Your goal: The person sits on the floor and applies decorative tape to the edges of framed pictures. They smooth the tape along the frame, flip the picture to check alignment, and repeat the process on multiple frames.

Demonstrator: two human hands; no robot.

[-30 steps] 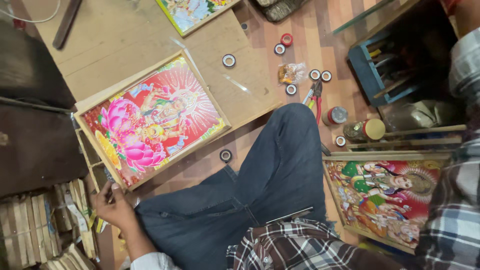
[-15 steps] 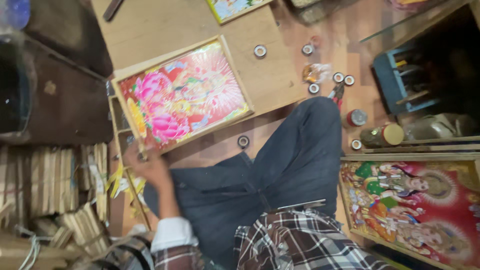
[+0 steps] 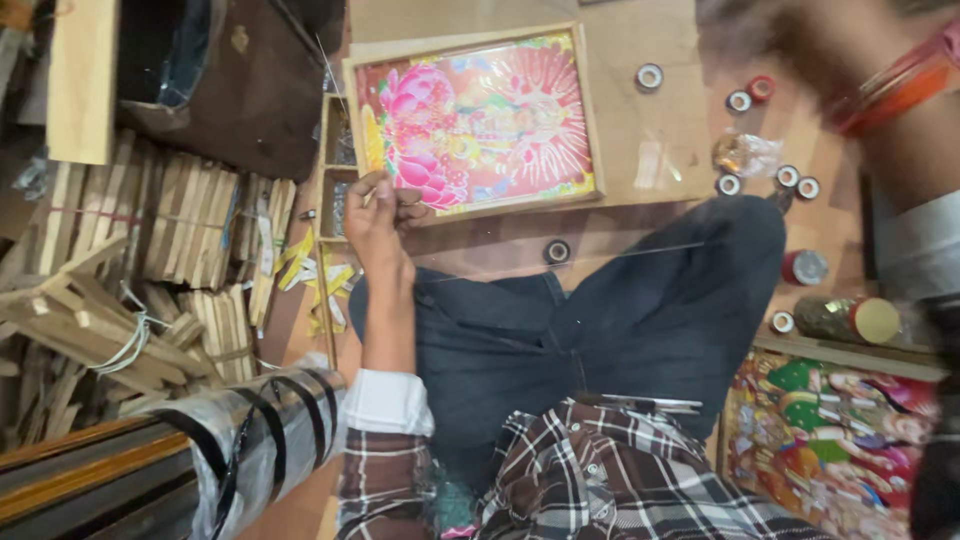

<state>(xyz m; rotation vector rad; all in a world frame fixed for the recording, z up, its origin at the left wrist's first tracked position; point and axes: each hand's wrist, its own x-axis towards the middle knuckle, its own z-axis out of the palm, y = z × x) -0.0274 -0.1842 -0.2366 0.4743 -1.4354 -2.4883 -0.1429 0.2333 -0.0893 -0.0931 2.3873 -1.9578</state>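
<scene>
Pinching a thin, pale sliver, left hand (image 3: pixel 378 212) by the wood-framed glossy picture (image 3: pixel 478 122); right hand unseen.

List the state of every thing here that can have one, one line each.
Left hand: pinched shut on a small thin piece, resting at the picture's corner.
Right hand: not in view.
Framed picture: lying flat, face up on the wooden board.
Tape rolls: scattered, lying flat.
Wooden sticks: tied in bundles, stacked.
Jar: on its side, lid on.
</scene>
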